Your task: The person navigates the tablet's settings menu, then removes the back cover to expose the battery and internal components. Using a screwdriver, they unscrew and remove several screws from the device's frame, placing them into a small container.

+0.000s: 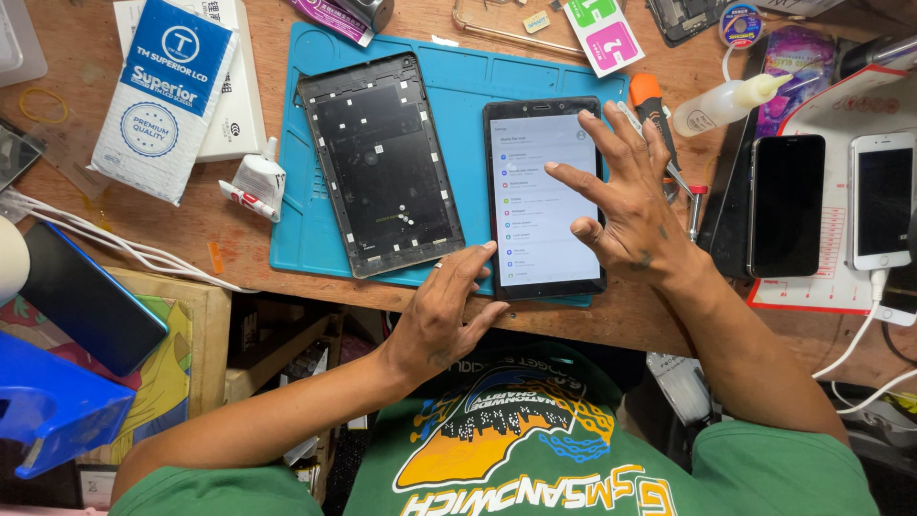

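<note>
A phone repair workshop: blue work mat (315, 244), opened tablet back cover (380, 164), screwdriver (653, 103)

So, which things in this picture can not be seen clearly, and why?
- Head view: the tablet screen shows a list, but its lines are too small to read.
- The right hand covers the tablet's right edge and part of the orange-handled tool.
- The left hand hides the tablet's lower left corner.
- The white phone is cut off by the right edge.
- The back cover's other side faces down.
</note>
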